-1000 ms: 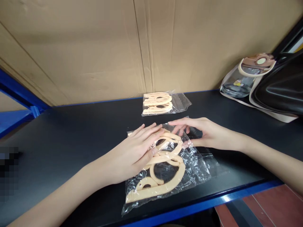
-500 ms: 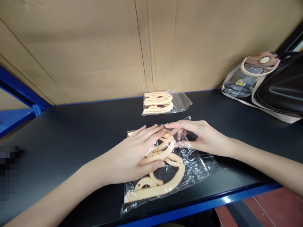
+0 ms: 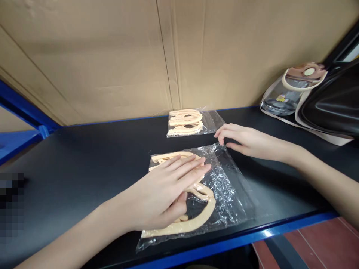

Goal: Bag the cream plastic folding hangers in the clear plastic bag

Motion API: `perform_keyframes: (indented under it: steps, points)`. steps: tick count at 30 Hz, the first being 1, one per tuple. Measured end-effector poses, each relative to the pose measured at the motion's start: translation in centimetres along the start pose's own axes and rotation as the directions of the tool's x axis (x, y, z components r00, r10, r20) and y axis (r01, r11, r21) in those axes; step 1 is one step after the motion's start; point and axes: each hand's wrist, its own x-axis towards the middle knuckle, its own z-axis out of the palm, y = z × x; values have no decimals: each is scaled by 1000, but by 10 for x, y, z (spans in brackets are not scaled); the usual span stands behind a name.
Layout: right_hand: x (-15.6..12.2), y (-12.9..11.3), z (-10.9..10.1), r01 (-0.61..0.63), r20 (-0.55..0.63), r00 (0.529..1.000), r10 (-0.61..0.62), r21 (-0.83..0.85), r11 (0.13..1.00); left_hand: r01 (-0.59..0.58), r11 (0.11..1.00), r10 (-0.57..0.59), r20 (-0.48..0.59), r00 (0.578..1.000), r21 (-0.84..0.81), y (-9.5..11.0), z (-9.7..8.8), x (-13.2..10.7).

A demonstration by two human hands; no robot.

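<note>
My left hand (image 3: 165,186) lies flat, fingers stretched out, on a clear plastic bag (image 3: 232,201) near the shelf's front edge. Inside the bag are cream-coloured curved pieces that look like folding hangers (image 3: 209,209); the hand covers much of them. At the bag's far right corner is my right hand (image 3: 244,140). Its fingers are bent, with a gap between them and the thumb, and the fingertips are at the film's edge. Behind, a second clear bag (image 3: 211,121) holds similar cream folding hangers (image 3: 186,117).
The black shelf (image 3: 84,160) has a blue front edge (image 3: 224,239). A cardboard wall (image 3: 112,56) stands behind it. On the right are a clear water bottle (image 3: 286,93) with a strap and a black bag (image 3: 333,101). A blue frame post (image 3: 25,101) rises at the left.
My right hand has moved from the hangers out to the bag's far right corner. The bag's right side now lies flatter and more spread. My left hand has shifted slightly over the hangers.
</note>
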Motion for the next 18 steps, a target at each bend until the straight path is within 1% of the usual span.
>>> perform_keyframes:
  steps: [3,8,10,13,15,18]
  points:
    - [0,5,3,4,63,998,-6,39,999,-2,1000,3,-23,1000,25,1,3,2]
    - [1,6,1,-25,80,997,21,47,999,-19,998,21,-32,999,52,5,6,7]
    - [1,2,-3,-27,61,998,19,136,990,-23,999,24,-32,999,37,7,6,9]
    - [2,-9,-10,-3,-35,999,14,310,951,-35,999,35,-23,999,-6,10,6,14]
    - [3,-17,-10,-3,-83,996,37,380,925,-58,998,58,-14,998,-32,12,7,20]
    - [4,-23,-3,-52,-69,993,91,438,898,-117,991,112,-60,992,-71,13,12,31]
